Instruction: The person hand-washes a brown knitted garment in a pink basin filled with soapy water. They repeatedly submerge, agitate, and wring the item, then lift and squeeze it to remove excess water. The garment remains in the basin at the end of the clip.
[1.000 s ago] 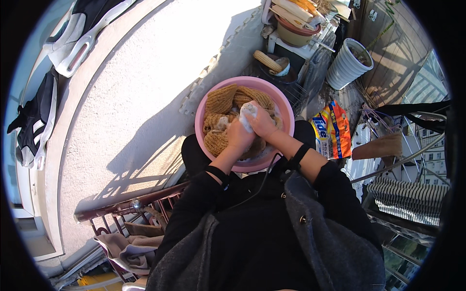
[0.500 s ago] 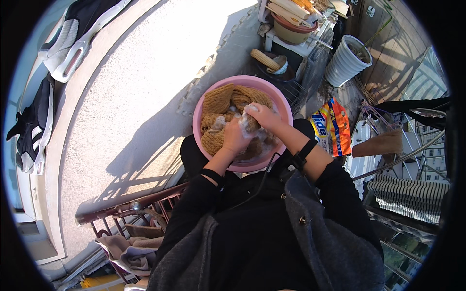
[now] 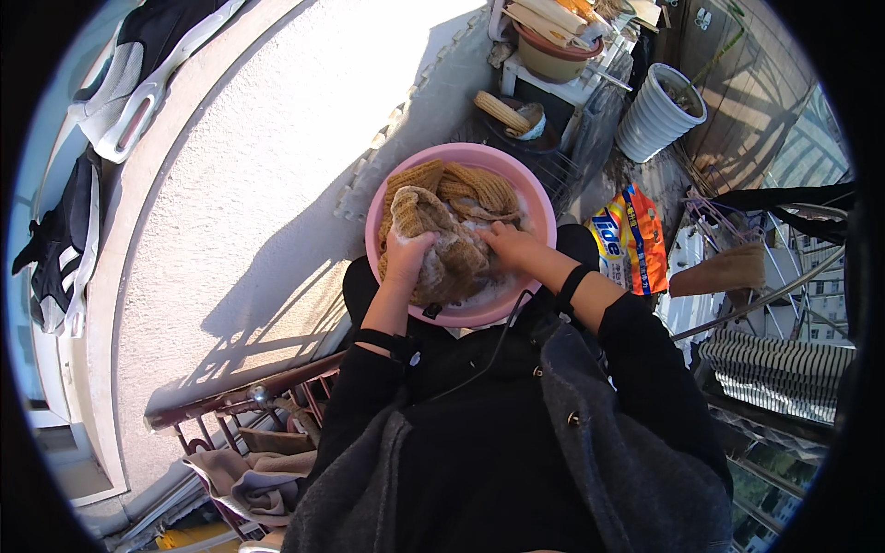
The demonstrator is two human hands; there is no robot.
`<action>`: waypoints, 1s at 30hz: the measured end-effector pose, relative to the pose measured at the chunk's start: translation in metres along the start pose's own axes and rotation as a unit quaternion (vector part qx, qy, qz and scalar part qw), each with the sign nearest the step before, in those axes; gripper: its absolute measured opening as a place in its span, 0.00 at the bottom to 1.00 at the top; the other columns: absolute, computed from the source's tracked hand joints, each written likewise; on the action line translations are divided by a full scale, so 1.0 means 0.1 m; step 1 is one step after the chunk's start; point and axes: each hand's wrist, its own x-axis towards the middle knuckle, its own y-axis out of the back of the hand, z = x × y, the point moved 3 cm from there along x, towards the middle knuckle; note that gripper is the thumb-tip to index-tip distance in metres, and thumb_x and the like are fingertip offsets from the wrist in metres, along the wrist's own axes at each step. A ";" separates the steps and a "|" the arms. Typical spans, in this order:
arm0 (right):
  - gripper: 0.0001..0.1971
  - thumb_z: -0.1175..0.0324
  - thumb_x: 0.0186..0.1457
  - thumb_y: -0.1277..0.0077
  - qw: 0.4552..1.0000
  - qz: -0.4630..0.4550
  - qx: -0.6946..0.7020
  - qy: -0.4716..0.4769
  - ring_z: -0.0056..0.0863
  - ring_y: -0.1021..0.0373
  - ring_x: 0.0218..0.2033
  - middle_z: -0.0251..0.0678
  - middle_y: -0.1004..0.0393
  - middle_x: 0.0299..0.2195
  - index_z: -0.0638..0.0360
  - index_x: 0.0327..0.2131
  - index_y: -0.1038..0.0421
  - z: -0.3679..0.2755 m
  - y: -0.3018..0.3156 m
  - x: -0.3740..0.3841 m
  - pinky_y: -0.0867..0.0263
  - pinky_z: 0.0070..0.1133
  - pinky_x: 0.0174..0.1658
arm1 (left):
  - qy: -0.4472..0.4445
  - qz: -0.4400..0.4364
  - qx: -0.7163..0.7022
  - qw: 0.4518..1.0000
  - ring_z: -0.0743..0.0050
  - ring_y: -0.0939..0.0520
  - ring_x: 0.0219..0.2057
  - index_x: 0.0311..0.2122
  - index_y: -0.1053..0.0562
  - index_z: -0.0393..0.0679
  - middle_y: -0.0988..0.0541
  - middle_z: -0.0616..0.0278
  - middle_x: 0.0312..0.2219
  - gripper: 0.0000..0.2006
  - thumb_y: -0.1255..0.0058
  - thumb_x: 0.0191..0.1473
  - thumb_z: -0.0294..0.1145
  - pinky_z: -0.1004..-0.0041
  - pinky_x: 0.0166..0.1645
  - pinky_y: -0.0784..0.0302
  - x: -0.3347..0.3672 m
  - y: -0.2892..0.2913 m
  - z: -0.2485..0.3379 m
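Note:
A round pink basin (image 3: 535, 198) sits in front of me, at my knees. In it lies a wet, tan ribbed-knit garment (image 3: 447, 249) with white suds on it. My left hand (image 3: 407, 255) is closed on the garment's left side, thumb on top. On the right, my right hand (image 3: 509, 246) grips another part of the same knit, its fingertips partly hidden in the cloth and foam. Between the hands a darker, soaked stretch of the fabric is spread. More folds of the knit rest against the basin's far side. A small black tag shows near the front rim.
Right of the basin stands an orange and yellow detergent bag (image 3: 631, 241). Beyond it are a white ribbed pot (image 3: 662, 112) and a brown planter (image 3: 557, 53). A dark red railing (image 3: 249, 394) with cloths is at lower left; shoes (image 3: 69, 240) line the left ledge.
My hands have moved apart, the left one leftward and the right one slightly right and down. The bunched knit between them is now opened out, showing a darker wet area.

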 end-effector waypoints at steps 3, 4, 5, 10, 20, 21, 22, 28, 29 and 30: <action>0.35 0.71 0.41 0.42 0.999 -0.021 0.019 -0.022 0.44 0.35 0.52 0.45 0.38 0.54 0.43 0.57 0.39 0.05 0.00 0.16 0.35 0.35 0.51 | -0.008 0.038 -0.007 0.999 0.67 0.21 0.38 0.46 0.31 0.34 0.22 0.59 0.37 0.23 0.46 0.39 0.19 0.70 0.45 0.26 0.00 0.03 0.00; 0.32 0.71 0.42 0.43 0.999 -0.006 0.040 -0.020 0.44 0.33 0.50 0.45 0.35 0.51 0.45 0.55 0.37 0.07 0.01 0.21 0.34 0.35 0.50 | -0.012 0.050 -0.004 0.999 0.67 0.21 0.38 0.46 0.31 0.34 0.22 0.59 0.37 0.23 0.45 0.39 0.19 0.70 0.45 0.26 0.00 0.05 -0.01; 0.29 0.71 0.43 0.44 0.998 0.005 0.059 -0.023 0.44 0.31 0.48 0.46 0.31 0.48 0.46 0.53 0.34 0.09 0.01 0.25 0.33 0.35 0.48 | -0.032 0.062 0.032 0.997 0.67 0.22 0.38 0.46 0.31 0.34 0.23 0.59 0.37 0.23 0.45 0.40 0.20 0.71 0.45 0.26 0.01 0.07 -0.01; 0.17 0.72 0.44 0.50 0.973 0.135 0.183 0.040 0.44 0.29 0.43 0.45 0.25 0.36 0.54 0.42 0.28 0.13 0.09 0.23 0.34 0.33 0.46 | -0.088 0.097 0.255 0.958 0.53 0.26 0.48 0.51 0.34 0.36 0.28 0.48 0.47 0.32 0.39 0.35 0.29 0.64 0.52 0.30 0.10 0.17 0.01; 0.28 0.72 0.43 0.46 0.956 0.271 0.021 0.112 0.39 0.43 0.58 0.35 0.39 0.57 0.44 0.52 0.32 0.01 0.84 0.27 0.38 0.41 0.51 | -0.034 -0.018 0.639 0.768 0.45 0.50 0.65 0.65 0.44 0.57 0.51 0.53 0.65 0.47 0.38 0.35 0.44 0.43 0.60 0.44 0.47 -0.12 0.25; 0.31 0.71 0.43 0.45 0.965 0.243 0.013 0.099 0.39 0.45 0.60 0.35 0.42 0.59 0.43 0.55 0.35 0.00 0.85 0.30 0.39 0.42 0.52 | -0.014 -0.032 0.637 0.770 0.44 0.50 0.65 0.65 0.44 0.58 0.53 0.54 0.66 0.47 0.38 0.36 0.45 0.40 0.59 0.43 0.51 -0.14 0.24; 0.33 0.70 0.43 0.44 0.973 0.215 0.005 0.085 0.39 0.47 0.61 0.35 0.45 0.61 0.42 0.57 0.38 0.00 0.85 0.35 0.40 0.44 0.52 | 0.011 -0.047 0.635 0.771 0.44 0.51 0.65 0.64 0.44 0.59 0.54 0.55 0.66 0.47 0.37 0.36 0.45 0.38 0.58 0.43 0.55 -0.15 0.23; 0.39 0.65 0.43 0.42 0.996 0.072 -0.048 0.032 0.39 0.48 0.62 0.37 0.51 0.64 0.41 0.61 0.45 -0.01 0.75 0.52 0.40 0.41 0.56 | 0.116 -0.152 0.695 0.693 0.43 0.50 0.65 0.65 0.45 0.66 0.54 0.60 0.67 0.46 0.38 0.38 0.48 0.38 0.58 0.41 0.70 -0.29 0.16; 0.39 0.64 0.43 0.42 0.997 0.053 -0.055 0.026 0.39 0.47 0.62 0.37 0.51 0.64 0.41 0.61 0.45 0.00 0.73 0.54 0.40 0.41 0.56 | 0.131 -0.163 0.700 0.683 0.42 0.50 0.65 0.65 0.46 0.65 0.54 0.59 0.67 0.46 0.38 0.39 0.48 0.37 0.58 0.42 0.71 -0.32 0.16; 0.39 0.64 0.43 0.42 0.997 0.042 -0.054 0.030 0.40 0.47 0.62 0.37 0.51 0.64 0.43 0.61 0.44 -0.01 0.71 0.55 0.40 0.42 0.56 | 0.140 -0.174 0.707 0.671 0.42 0.50 0.65 0.65 0.47 0.64 0.55 0.58 0.67 0.46 0.39 0.39 0.49 0.37 0.58 0.43 0.72 -0.34 0.15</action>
